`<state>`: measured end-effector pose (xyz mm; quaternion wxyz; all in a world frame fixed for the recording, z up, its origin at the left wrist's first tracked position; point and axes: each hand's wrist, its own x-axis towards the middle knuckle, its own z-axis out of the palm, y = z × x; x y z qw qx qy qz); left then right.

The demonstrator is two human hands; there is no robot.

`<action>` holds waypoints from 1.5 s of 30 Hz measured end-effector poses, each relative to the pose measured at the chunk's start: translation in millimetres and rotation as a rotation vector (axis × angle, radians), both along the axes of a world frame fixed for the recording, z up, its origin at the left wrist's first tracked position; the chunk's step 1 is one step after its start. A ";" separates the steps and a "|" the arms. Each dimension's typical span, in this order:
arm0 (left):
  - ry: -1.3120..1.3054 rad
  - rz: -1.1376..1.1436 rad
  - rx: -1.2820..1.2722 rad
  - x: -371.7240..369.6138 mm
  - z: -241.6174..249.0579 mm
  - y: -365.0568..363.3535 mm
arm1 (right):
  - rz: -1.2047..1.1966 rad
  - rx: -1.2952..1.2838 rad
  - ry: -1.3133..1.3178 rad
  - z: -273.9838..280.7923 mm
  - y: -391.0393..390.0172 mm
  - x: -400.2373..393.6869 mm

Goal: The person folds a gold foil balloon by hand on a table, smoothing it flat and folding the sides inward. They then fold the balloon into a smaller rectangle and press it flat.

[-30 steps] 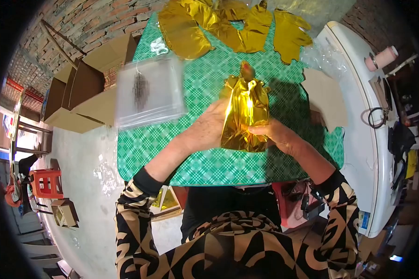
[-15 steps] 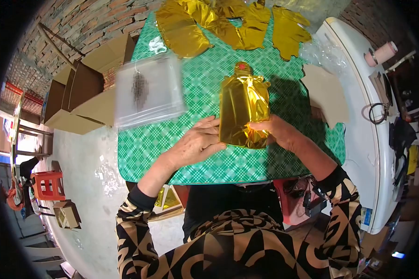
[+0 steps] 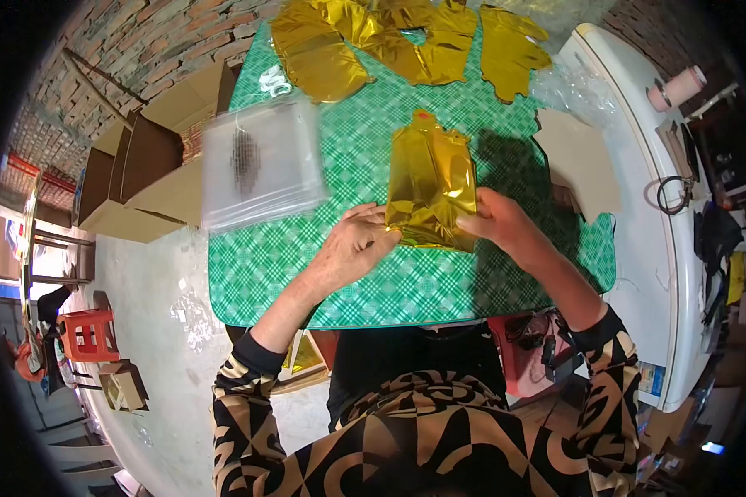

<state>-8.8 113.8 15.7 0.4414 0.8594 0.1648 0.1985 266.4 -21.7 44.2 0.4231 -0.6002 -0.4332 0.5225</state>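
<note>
- Fingers of the left hand (image 3: 352,244) curl around the near left corner of a folded gold foil balloon (image 3: 431,186); half a second ago that hand lay flat on the cloth, just beside the foil.
- The right hand (image 3: 497,222) pinches the near right corner, thumb on top, as it did before.
- With both hands now on its near edge, the balloon has turned a little, its red-tipped neck pointing toward 12 o'clock; in this judgement, the folding has moved on to flattening the bundle.
- It lies on the green checked table (image 3: 348,290), mid-cloth.
- A stack of clear bags (image 3: 261,161) sits at 10 o'clock; unfolded gold balloons (image 3: 406,41) crowd the far edge at 12.
</note>
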 end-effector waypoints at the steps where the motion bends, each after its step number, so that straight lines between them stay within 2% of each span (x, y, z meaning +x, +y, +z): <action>1: -0.014 0.008 -0.003 0.6 0.0 -0.1 | 0.011 -0.010 -0.054 1.3 -6.8 -0.7; 3: 0.001 0.016 -0.008 1.2 -0.4 0.3 | 0.033 -0.028 -0.163 8.1 -20.6 -3.4; 8: 0.022 0.030 -0.001 3.8 -1.0 0.5 | -0.075 0.218 -0.497 -36.1 -41.5 -12.2; 11: 0.018 0.023 -0.020 4.5 -0.6 1.6 | -0.147 0.150 -0.584 -32.7 -40.6 -21.1; 13: 0.027 0.022 -0.070 4.6 4.9 1.2 | -0.165 0.170 -0.595 -33.7 -39.6 -23.7; 16: -0.102 0.012 -0.058 0.2 3.8 0.1 | -0.188 0.243 -0.572 -32.8 -37.2 -28.8; 19: -0.128 0.049 0.120 -5.8 -4.6 1.1 | -0.197 0.272 -0.596 -32.6 -36.5 -29.4; 23: -0.082 0.111 0.230 -14.5 -9.4 -1.0 | -0.215 0.219 -0.542 -27.9 -35.0 -31.9; 28: -0.109 0.129 0.401 -6.0 -13.8 0.1 | -0.236 0.250 -0.604 -27.5 -35.6 -34.7; 35: -0.045 0.179 0.339 -2.4 -10.9 2.4 | -0.268 0.255 -0.518 -27.9 -36.1 -37.6; 38: -0.021 0.179 0.318 -2.0 -5.7 1.2 | -0.317 0.343 -0.599 -36.4 -36.3 -39.1; 45: 0.053 0.265 0.342 9.5 -14.3 0.3 | -0.323 0.336 -0.565 -37.6 -35.4 -40.6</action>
